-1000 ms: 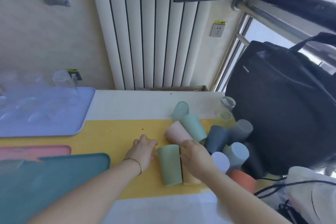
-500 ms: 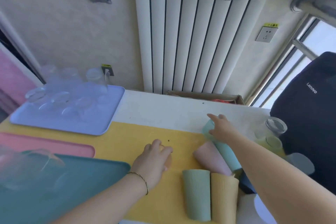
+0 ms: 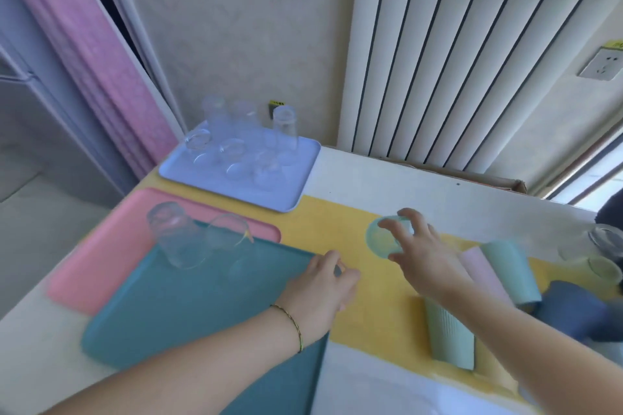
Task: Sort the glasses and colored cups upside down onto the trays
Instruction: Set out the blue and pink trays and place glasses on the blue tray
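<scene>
A sage ribbed cup (image 3: 448, 337) lies under the right forearm. The left hand (image 3: 320, 286) curls at the teal tray's (image 3: 202, 307) right edge; I cannot tell whether it holds anything. Just ahead, the right hand (image 3: 421, 249) grips a pale teal cup (image 3: 382, 241) over the yellow mat (image 3: 323, 226). Farther left of both hands, clear glasses (image 3: 283, 131) stand on the lavender tray (image 3: 269, 199).

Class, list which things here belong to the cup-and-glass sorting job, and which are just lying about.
Job: pale teal cup in the right hand; ribbed green cup; pink cup; clear glasses; lavender tray; pink tray; teal tray.
Lying about: radiator; wall socket; pink curtain.
</scene>
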